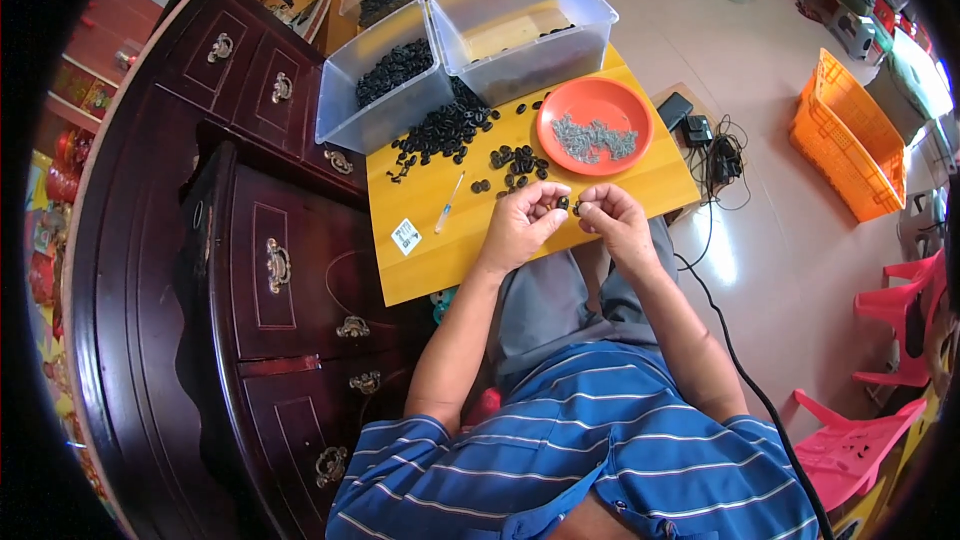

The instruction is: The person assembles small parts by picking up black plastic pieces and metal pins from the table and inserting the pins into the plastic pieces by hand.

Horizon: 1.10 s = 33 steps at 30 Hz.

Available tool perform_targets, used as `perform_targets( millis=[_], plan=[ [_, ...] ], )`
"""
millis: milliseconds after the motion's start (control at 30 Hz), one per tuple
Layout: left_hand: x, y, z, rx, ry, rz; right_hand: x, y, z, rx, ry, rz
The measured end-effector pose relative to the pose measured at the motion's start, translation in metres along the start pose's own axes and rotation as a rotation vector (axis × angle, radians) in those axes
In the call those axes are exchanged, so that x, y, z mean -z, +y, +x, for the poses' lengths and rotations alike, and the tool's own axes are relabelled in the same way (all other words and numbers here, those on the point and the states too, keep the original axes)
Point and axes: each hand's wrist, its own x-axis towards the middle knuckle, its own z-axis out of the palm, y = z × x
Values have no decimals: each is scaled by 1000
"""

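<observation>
Just past the near edge of a yellow wooden table, my two hands are close together over my lap. Between the closed fingertips of my left hand is a small black oval piece. My right hand pinches another small dark piece, mostly covered by the fingers. An orange-red plate beyond them holds many small grey pieces. Several loose black oval pieces lie left of the plate, and a larger black heap spreads farther left.
Two translucent bins stand at the table's far side: the left bin with many black pieces, the right bin with few. A thin pen-like tool and a white label lie nearby. Dark drawers flank the left; an orange crate stands right.
</observation>
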Motion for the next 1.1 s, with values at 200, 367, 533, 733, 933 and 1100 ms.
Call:
perform_targets(
  millis=[200,367,533,733,933,1100],
  plan=[
    [2,-1,5,-19,-7,11,1,0,5,5,-17,-22],
    [-1,2,1,12,-10,19,3,4,5,13,-33,-17],
    [-3,-1,-2,-16,-21,74,1,6,-1,2,-38,2],
    [-6,3,-1,-61,-6,89,4,9,1,5,-78,30],
    [-10,9,3,-92,-9,160,4,7,-1,4,-35,40],
    [-5,19,9,-159,-68,289,13,3,0,-95,-61,72]
  ],
)
